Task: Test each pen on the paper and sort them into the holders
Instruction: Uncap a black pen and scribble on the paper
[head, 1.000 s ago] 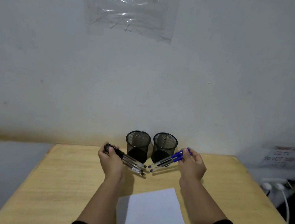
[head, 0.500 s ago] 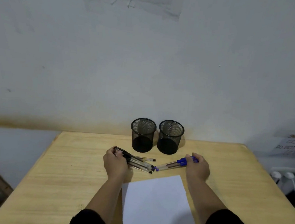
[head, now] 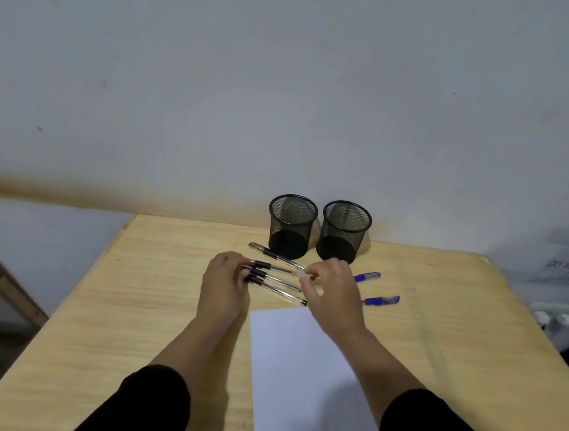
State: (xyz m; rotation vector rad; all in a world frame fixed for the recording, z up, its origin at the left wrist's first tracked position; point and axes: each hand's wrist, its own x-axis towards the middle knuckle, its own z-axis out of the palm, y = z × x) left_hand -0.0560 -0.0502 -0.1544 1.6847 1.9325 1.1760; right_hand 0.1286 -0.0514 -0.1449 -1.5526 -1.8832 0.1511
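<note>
The person's left hand (head: 223, 284) rests at about 9 o'clock of the pen cluster, its fingers curled onto the black-capped ends of three clear-barrelled black pens (head: 277, 281) that fan out toward 3 o'clock on the wooden table (head: 138, 292); the grip looks loose, fingertips pressing the caps rather than wrapping them; the right hand (head: 332, 297) sits at 3 o'clock of the same cluster, thumb and forefinger pinched closed on the tip end of the uppermost of those pens, the other fingers folded; a fourth black pen (head: 274, 255) lies apart at 12 o'clock of the fan, slanting from the foot of the left mesh holder (head: 292, 225) down toward the right hand's fingertips, and whether it touches them cannot be told; two blue-capped pens (head: 380, 300) lie on the table at 3 o'clock of the right hand, partly hidden behind it, one above the other and apart; the right mesh holder (head: 345, 231) stands just beside the left one, both upright at 12 o'clock near the wall, with no pens visible in them; the white sheet of paper (head: 300, 371) lies at 6 o'clock, under the right forearm, its top edge just below the lowest pen.
</note>
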